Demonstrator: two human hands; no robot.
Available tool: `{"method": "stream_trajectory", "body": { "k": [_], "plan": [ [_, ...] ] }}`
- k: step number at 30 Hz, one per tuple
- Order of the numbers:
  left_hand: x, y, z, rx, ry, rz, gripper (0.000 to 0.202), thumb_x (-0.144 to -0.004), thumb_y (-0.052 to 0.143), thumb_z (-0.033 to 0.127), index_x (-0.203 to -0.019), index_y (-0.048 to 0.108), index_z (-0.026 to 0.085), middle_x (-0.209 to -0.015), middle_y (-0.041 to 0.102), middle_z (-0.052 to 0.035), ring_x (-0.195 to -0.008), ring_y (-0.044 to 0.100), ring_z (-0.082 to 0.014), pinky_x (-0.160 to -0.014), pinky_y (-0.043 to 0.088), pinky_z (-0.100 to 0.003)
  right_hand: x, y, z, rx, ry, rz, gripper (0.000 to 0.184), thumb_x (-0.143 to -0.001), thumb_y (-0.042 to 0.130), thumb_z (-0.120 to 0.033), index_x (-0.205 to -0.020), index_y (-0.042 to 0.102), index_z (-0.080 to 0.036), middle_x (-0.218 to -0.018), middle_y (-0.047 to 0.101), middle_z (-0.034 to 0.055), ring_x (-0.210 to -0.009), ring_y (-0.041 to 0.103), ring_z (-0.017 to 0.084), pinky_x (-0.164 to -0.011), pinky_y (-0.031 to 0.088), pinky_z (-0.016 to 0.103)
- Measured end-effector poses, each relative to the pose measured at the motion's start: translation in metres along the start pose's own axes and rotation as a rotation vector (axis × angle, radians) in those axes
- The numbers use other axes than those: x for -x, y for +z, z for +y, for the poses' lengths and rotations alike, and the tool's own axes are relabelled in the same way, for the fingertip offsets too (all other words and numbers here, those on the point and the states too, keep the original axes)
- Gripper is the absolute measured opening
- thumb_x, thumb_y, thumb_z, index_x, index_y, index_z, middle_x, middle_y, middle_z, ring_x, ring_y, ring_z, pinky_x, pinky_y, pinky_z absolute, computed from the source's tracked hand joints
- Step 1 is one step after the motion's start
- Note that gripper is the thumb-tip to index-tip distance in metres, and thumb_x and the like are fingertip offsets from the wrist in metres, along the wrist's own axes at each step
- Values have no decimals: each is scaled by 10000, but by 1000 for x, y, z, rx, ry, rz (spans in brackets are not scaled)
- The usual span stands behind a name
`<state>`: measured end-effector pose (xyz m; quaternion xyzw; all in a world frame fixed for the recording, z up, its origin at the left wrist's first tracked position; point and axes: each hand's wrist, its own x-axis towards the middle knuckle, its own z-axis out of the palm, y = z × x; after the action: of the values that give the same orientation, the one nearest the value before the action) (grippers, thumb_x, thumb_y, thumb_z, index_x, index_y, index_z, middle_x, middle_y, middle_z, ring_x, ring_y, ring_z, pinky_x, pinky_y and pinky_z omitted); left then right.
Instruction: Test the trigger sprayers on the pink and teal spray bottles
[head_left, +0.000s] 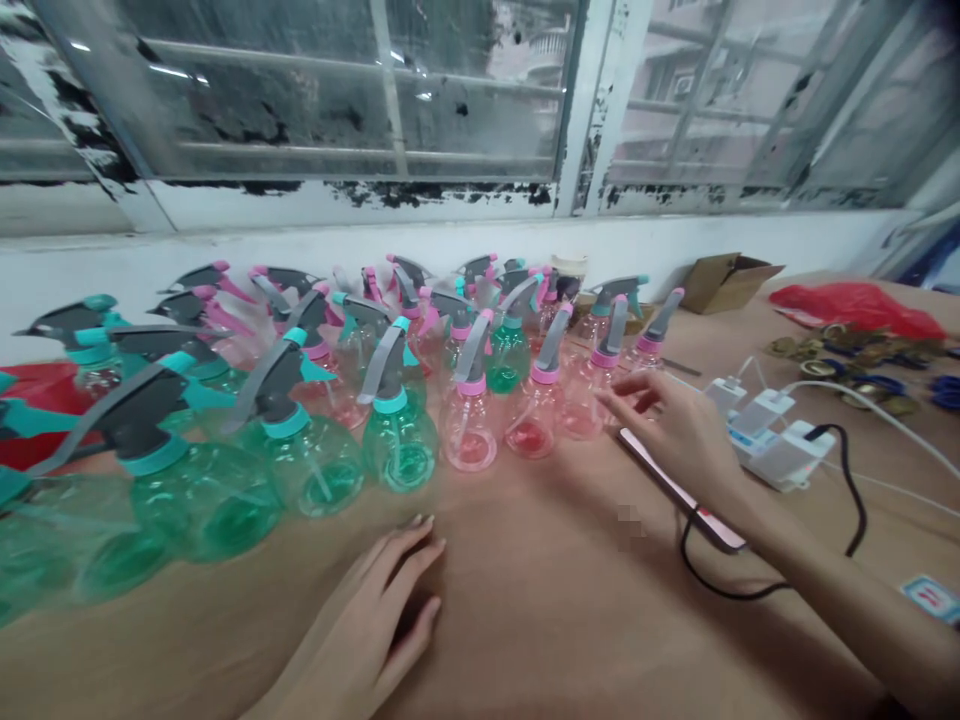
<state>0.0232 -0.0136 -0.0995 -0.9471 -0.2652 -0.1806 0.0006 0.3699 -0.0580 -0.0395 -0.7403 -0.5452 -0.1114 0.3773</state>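
My left hand (371,620) rests palm down on the brown table, fingers stretched out together, holding nothing. It lies just in front of a green spray bottle (397,435). My right hand (679,425) reaches forward with fingers extended toward a pink spray bottle (589,385). Its fingertips sit close to the bottle's base, and I cannot see whether they touch it. A phone (679,490) on a black cable lies flat under my right wrist.
Several green and pink spray bottles with grey triggers stand in rows against the white wall. A white power strip (772,440) with plugs and cables lies right of my hand. A cardboard box (724,280), a red bag (855,305) and metal parts sit far right.
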Motion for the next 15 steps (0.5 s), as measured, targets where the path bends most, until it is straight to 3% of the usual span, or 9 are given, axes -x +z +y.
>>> {"method": "stream_trajectory", "body": {
  "k": [6, 11, 15],
  "plan": [
    [0, 2, -4, -8, -19, 24, 370, -913, 514, 289, -1281, 483, 260, -1238, 670, -70, -1087, 683, -252, -864, 613, -436, -32, -2, 22, -185, 142, 4, 557, -785, 627, -615, -1092, 656, -151, -1126, 702, 162, -883, 682, 299, -754, 511, 428],
    [3, 10, -12, 20, -78, 27, 368, -925, 496, 322, -1292, 478, 299, -1258, 660, -42, -1098, 681, -240, -873, 612, -420, -46, 18, 19, -225, 79, -22, 488, -811, 608, -585, -1040, 700, -164, -1018, 732, 141, -903, 674, 303, -803, 505, 445],
    [7, 13, -19, 16, -85, 5, 372, -926, 488, 330, -1297, 474, 320, -1266, 654, -33, -1110, 676, -240, -884, 605, -444, -50, 29, 19, -251, 75, 37, 495, -829, 576, -583, -1048, 686, -152, -1054, 713, 158, -936, 661, 314, -815, 497, 471]
  ]
}}
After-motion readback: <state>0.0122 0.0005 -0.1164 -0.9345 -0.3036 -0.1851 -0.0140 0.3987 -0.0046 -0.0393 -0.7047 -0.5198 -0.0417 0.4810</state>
